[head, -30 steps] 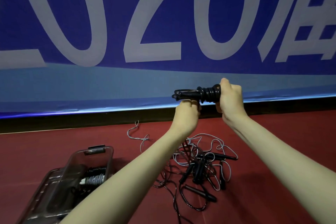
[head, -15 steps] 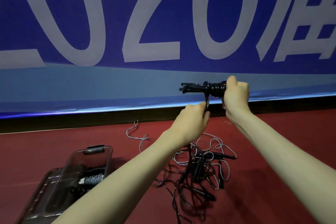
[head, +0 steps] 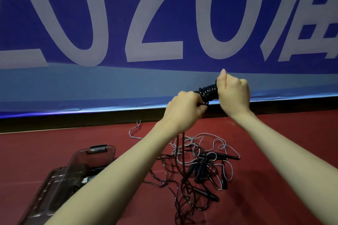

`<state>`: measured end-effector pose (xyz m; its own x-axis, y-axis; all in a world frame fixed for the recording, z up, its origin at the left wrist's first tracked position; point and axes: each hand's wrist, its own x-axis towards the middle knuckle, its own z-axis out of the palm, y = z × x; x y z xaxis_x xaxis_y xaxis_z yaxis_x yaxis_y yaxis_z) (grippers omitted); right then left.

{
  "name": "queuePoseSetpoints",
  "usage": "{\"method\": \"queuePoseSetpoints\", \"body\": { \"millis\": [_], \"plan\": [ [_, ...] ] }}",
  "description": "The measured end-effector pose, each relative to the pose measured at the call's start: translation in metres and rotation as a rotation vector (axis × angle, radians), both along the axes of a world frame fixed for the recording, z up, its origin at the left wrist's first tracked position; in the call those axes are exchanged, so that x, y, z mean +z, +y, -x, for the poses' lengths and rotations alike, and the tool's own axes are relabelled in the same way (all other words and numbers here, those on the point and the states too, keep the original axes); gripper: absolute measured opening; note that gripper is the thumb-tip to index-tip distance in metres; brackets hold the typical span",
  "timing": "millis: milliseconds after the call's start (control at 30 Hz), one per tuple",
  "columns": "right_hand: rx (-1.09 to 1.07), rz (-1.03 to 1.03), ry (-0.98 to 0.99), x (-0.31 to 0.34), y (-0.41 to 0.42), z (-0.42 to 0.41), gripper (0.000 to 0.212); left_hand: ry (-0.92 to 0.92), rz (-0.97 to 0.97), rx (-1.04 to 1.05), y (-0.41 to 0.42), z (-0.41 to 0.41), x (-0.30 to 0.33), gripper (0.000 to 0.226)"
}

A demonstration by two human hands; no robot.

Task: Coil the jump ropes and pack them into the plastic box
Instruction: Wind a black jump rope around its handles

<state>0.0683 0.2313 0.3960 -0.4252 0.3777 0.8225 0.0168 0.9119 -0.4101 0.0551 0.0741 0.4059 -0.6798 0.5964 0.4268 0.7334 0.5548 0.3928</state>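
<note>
2 bare hands work at chest height on 1 glossy black jump rope wound in tight turns around its paired black handles. The right hand is fisted around the handle end, thumb raised on top, so it clamps the bundle firmly. Just left of that grip, the left hand curls its fingers around the free black cord, pinching it beneath the last turn; a thin strand drops from this hand straight down toward the floor.

Judging by its look, the cord is light, limp and slick, so turns could slide or spring loose unless kept taut; the stiff handles are the sound place to hold, with the cord guided close to the coil.

Below both grips, a tangle of black and grey jump ropes with black handles lies on the red floor. Down and to the left of the left hand sits the clear lidded plastic box, open, with some coiled rope already inside.
</note>
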Motion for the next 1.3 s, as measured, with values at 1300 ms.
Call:
{"method": "queuePoseSetpoints", "body": {
  "millis": [1300],
  "plan": [
    [0.097,-0.171,-0.573,0.008,-0.002,-0.006,0.048,0.131,0.186,0.098,-0.016,0.016,-0.006,0.033]
  ]
}}
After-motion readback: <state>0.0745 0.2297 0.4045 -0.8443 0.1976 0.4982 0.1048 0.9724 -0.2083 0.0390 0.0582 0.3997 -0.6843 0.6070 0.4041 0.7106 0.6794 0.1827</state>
